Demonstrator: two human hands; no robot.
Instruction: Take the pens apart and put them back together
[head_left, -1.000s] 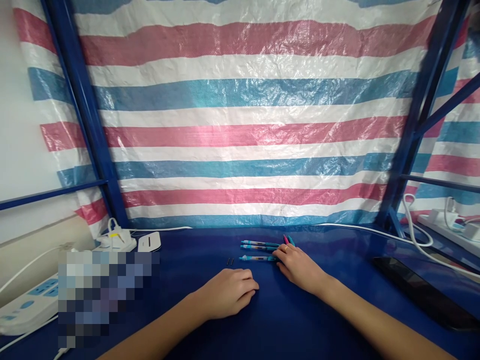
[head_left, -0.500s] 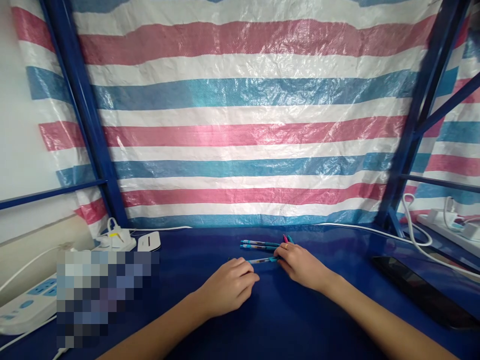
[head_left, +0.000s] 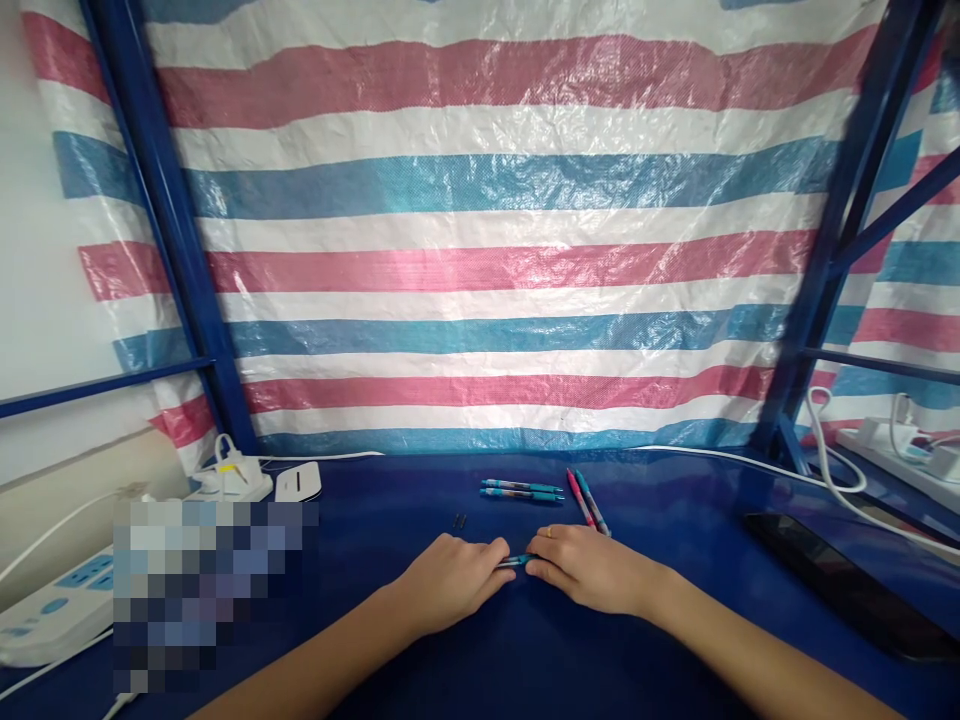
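Together, left hand [head_left: 450,582], right hand [head_left: 592,570], gripping 1 blue pen [head_left: 516,561]

A striped tarp [head_left: 480,250] in pink, white and blue hangs behind a blue steel frame [head_left: 154,220] at the far edge of a dark blue table [head_left: 675,500]. A power strip [head_left: 56,620] and a white box [head_left: 298,483] sit left; a black phone [head_left: 844,585] lies right, near a white cable [head_left: 750,457].

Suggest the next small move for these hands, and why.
Probably the right hand's fingers should grip the teal pen and lift it: it lies flat between them and the left hand, and neither hand clearly holds it.
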